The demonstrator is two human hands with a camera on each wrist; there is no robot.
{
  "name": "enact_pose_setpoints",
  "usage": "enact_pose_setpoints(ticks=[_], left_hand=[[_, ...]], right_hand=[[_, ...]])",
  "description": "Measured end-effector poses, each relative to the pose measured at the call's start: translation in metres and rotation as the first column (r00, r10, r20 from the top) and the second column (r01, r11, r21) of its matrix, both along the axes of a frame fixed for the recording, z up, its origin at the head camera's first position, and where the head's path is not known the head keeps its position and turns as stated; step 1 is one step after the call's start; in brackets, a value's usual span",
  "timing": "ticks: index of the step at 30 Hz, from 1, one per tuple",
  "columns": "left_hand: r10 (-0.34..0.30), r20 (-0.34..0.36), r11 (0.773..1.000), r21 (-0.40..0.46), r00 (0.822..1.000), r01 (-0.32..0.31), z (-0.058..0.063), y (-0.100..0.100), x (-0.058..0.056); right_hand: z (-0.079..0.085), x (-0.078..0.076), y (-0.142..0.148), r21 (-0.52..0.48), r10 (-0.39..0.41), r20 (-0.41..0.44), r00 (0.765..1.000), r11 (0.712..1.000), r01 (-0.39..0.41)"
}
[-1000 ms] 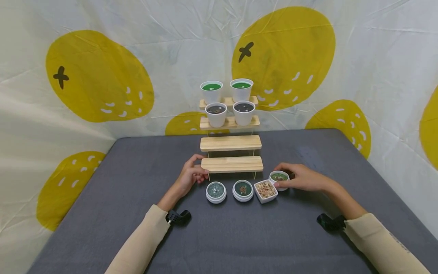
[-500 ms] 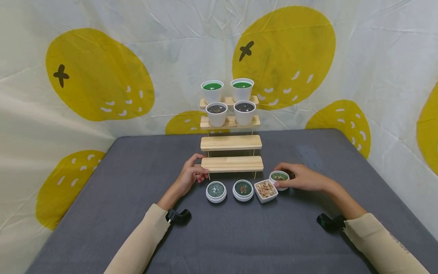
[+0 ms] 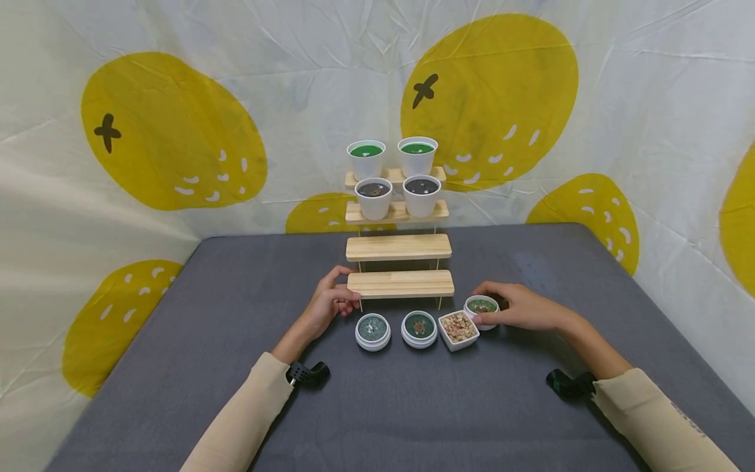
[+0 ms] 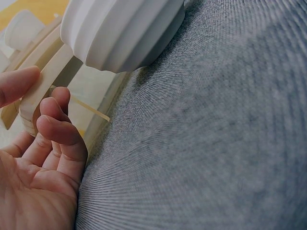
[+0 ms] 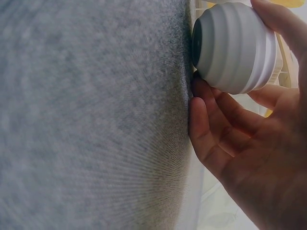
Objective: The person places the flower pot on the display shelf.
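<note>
Two hands [image 3: 326,305] [image 3: 522,306] unmoved, holding stand [image 3: 401,284] and one of four bowls [image 5: 235,48]; four cups [image 3: 374,204].

The grey cloth-covered table [image 3: 436,410] carries a wooden stand [image 3: 398,248], whose two upper steps [image 3: 397,212] bear four white cups [image 3: 374,208]. In front of the stand are a bluish-filled bowl [image 3: 372,347], a green-filled bowl [image 3: 419,343] and, towards its right end, a square dish [image 3: 463,345].

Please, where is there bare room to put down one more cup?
The lowest shelf and the shelf above it are bare, below the four cups. The table is free between the left sleeve and right sleeve. It is crowded where the square dish sits beside the bowl in the right hand.
</note>
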State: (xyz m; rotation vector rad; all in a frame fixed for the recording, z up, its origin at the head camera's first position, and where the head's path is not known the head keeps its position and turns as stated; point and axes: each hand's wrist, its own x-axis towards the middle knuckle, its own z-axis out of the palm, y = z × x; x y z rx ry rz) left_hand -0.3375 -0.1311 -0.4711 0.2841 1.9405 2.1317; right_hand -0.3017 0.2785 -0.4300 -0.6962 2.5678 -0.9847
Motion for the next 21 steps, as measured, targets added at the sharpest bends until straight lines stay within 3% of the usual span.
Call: enact_pose_setpoints(ticks=[13, 21], left_hand=[[0.013, 0.018, 1.000, -0.003, 1.000, -0.013, 0.000, 0.000, 0.002], [0.007, 0.013, 1.000, 0.002, 1.000, -0.007, -0.001, 0.000, 0.002]], right_hand=[[0.002, 0.001, -0.001, 0.005, 0.000, -0.025, 1.000, 1.000, 0.000], [0.015, 0.005, -0.001, -0.021, -0.013, -0.064, 0.998, 1.000, 0.012]])
